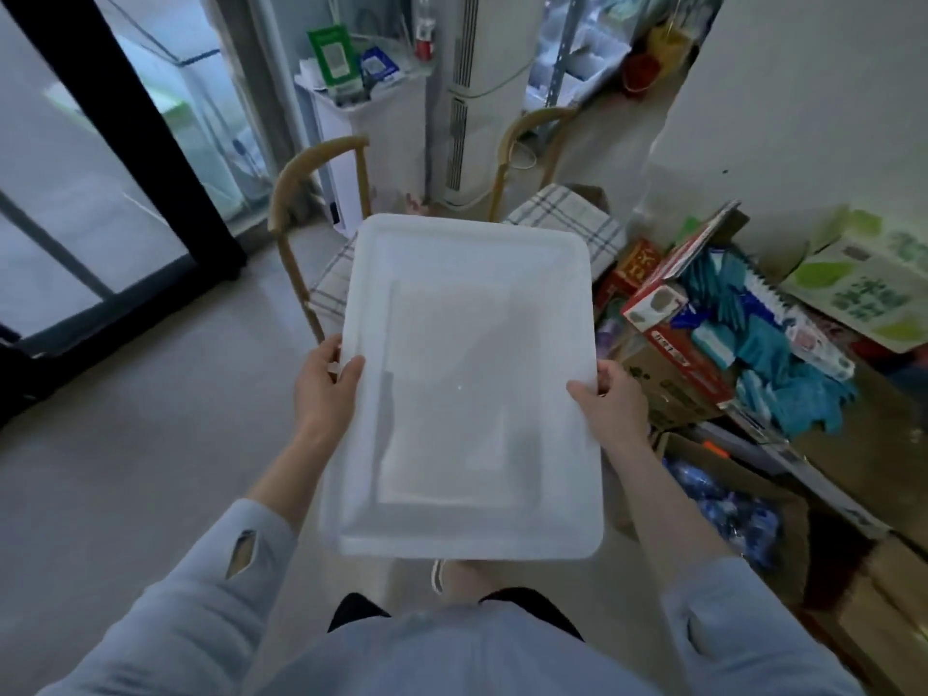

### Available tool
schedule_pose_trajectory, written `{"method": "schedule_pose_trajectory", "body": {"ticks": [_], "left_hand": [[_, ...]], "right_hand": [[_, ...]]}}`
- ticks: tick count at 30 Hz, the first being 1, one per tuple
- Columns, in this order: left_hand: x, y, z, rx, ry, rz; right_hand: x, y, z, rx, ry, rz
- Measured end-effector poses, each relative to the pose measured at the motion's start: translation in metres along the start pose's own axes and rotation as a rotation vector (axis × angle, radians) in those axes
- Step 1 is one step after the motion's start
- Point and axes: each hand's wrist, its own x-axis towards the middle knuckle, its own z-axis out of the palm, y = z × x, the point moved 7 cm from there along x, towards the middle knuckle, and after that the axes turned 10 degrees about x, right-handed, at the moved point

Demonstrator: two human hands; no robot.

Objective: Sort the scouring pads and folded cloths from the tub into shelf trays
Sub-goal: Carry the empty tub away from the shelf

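Note:
I hold a large translucent white plastic tub (467, 273) in front of me, above the floor. What faces me is a flat white surface with a raised rim, and I cannot tell whether it is a lid or the tub's inside. My left hand (326, 386) grips its left edge, thumb on top. On the other side my right hand (610, 401) grips the right edge the same way. No scouring pads or folded cloths show in it; a faint rectangular shape shows through the plastic.
A wooden chair (311, 193) with a checked cushion (567, 216) stands just beyond the tub. Cardboard boxes (673, 374) and teal cloths (783, 364) pile up on the right. A white tower appliance (477, 98) and a white stand (351, 118) are at the back, a glass door (75, 168) on the left.

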Motion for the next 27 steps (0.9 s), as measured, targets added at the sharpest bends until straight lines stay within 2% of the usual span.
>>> {"method": "schedule_pose_trajectory", "body": {"ticks": [12, 17, 22, 27], "left_hand": [[0.246, 0.161, 0.175, 0.03, -0.145, 0.06], [0.354, 0.192, 0.276, 0.063, -0.319, 0.086], [0.443, 0.234, 0.377, 0.251, -0.456, 0.155], [0.5, 0.265, 0.482, 0.441, -0.589, 0.183]], "right_hand": [[0.3, -0.036, -0.031, 0.033, 0.067, 0.126], [0.418, -0.021, -0.037, 0.01, 0.121, 0.238], [0.514, -0.003, -0.053, -0.03, 0.197, 0.354], [0.611, 0.034, -0.064, -0.112, 0.185, 0.436]]}}
